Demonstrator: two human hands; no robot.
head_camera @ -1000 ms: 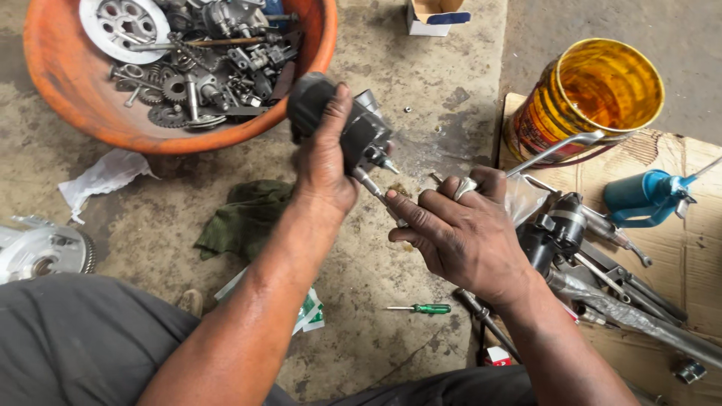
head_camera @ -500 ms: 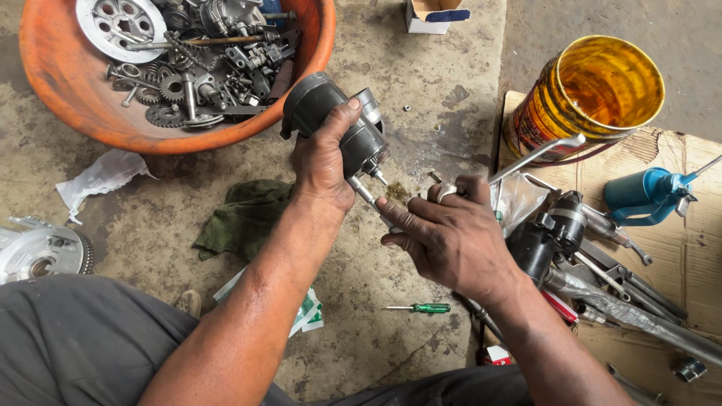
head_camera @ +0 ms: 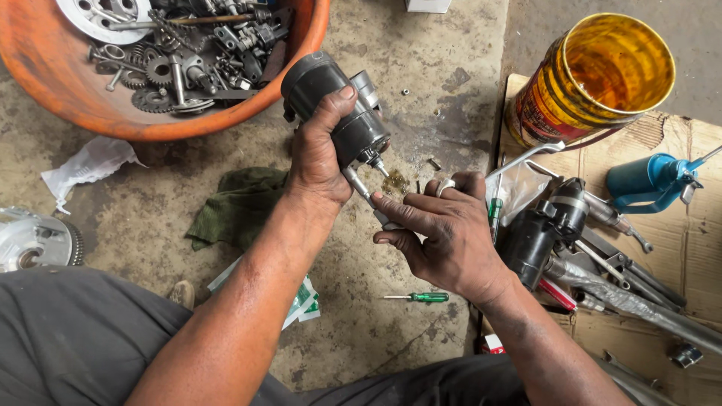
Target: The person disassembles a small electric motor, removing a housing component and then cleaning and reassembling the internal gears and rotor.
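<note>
- Left hand (head_camera: 320, 154) wraps a dark cylindrical motor (head_camera: 335, 105), prob. a small starter motor; fingers curled round its body, thumb on top; it's held in the air over the concrete floor (head_camera: 421, 83), just beside the orange basin (head_camera: 226, 113) of gears & bolts
- Right hand (head_camera: 444, 225) pinches a slim metal tool (head_camera: 365, 195), looks like a screwdriver or driver shaft, between thumb & fingertips; its tip meets the motor's lower end, by the small shaft sticking out
- Handling, as a judgement: motor looks like solid metal, so heavy for its size & stiff; casing seems greasy, so likely slippery; best gripped round the mid body as now, not by the thin shaft or end cap
- Looks: black, grimy casing w/ a lighter grey metal end piece; short stub shaft at the lower end; scuffed
- Around: green rag (head_camera: 237, 203) on the floor under the left forearm; small green-handled screwdriver (head_camera: 421, 298) lying near the right wrist; yellow tin can (head_camera: 594, 83) & blue oil can (head_camera: 654, 180) on cardboard at right, w/ a second dark motor (head_camera: 541, 225) & wrenches beside them
</note>
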